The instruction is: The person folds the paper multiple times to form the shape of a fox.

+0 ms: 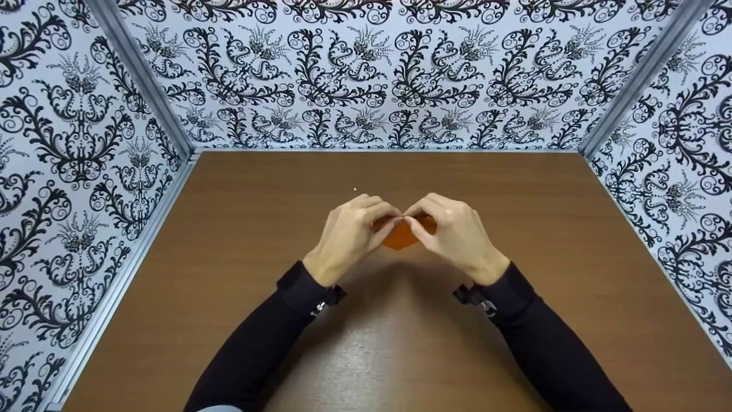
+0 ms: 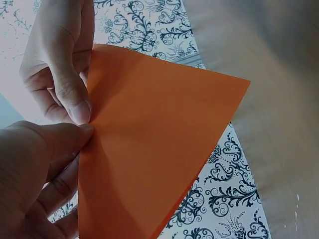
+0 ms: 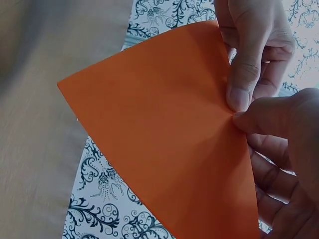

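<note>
Between both hands is an orange sheet of paper (image 1: 400, 236), folded, with a pointed corner toward the person. My left hand (image 1: 355, 226) pinches its upper edge between thumb and fingers. Right beside it, my right hand (image 1: 454, 230) pinches the same edge, and the two thumb tips nearly meet. In the left wrist view the paper (image 2: 149, 129) spreads out as a broad triangle, with a second layer showing along its slanted edge. The right wrist view shows the paper (image 3: 154, 119) bending slightly near the pinched spot.
A brown wooden table (image 1: 229, 229) lies beneath the hands. Black-and-white patterned walls (image 1: 366, 74) enclose it at the back and both sides, with grey metal strips (image 1: 143, 74) at the corners. Dark wrist straps with small devices (image 1: 320, 303) sit on both wrists.
</note>
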A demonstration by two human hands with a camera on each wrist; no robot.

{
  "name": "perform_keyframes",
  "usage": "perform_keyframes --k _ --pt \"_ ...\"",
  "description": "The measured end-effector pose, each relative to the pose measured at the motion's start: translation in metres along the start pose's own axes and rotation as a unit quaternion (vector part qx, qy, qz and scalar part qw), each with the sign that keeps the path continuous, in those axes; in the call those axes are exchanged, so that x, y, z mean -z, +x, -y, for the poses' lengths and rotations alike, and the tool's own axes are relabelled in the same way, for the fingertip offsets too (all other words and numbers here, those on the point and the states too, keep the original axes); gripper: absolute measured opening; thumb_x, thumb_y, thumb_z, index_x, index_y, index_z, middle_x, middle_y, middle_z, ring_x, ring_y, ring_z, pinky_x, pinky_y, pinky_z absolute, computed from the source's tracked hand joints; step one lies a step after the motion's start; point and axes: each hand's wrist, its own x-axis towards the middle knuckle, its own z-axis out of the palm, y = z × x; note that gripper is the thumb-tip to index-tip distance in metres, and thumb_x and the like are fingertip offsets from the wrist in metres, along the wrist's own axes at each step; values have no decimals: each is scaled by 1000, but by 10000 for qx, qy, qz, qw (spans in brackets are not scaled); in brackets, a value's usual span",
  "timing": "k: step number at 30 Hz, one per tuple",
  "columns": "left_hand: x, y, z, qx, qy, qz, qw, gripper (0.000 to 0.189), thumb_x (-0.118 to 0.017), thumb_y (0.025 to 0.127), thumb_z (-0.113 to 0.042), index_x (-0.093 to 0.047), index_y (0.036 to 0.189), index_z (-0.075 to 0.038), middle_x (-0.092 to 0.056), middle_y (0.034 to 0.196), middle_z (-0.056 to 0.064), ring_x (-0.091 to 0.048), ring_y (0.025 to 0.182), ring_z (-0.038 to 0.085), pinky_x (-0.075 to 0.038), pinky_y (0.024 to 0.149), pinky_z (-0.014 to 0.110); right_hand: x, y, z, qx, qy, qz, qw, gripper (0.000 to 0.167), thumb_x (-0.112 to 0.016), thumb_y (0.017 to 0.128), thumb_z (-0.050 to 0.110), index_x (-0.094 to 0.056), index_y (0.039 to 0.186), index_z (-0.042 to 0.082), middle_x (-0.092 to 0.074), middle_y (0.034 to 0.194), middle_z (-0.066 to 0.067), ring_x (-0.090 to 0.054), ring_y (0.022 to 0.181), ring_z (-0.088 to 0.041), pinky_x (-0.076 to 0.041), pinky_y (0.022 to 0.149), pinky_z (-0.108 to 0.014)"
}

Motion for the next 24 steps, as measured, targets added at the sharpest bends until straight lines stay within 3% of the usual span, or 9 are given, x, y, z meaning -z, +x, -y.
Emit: perform_keyframes --k 12,18,24 --pt "2 1 -2 31 -220 114 9997 11 -87 111 -24 -92 112 -14 -89 104 0 -78 90 20 -69 81 33 7 -1 0 -36 182 76 9998 5 -89 104 9 -86 107 7 -85 99 -12 -81 86 -26 -72 80 -43" --pt "7 4 -1 -32 -225 50 9997 10 -87 111 -23 -92 110 -14 -89 103 0 -81 90 20 -70 82 33 20 0 -1 -15 135 88 9999 6 -90 102 7 -86 106 6 -86 99 -11 -81 83 -25 -71 76 -41" --pt "10 3 3 71 -283 117 9995 12 -85 112 -24 -92 111 -15 -90 105 0 -83 93 21 -71 87 35 36 1 -8 -241 156 299 9991 4 -90 102 6 -87 105 6 -87 99 -11 -83 82 -25 -72 74 -41"
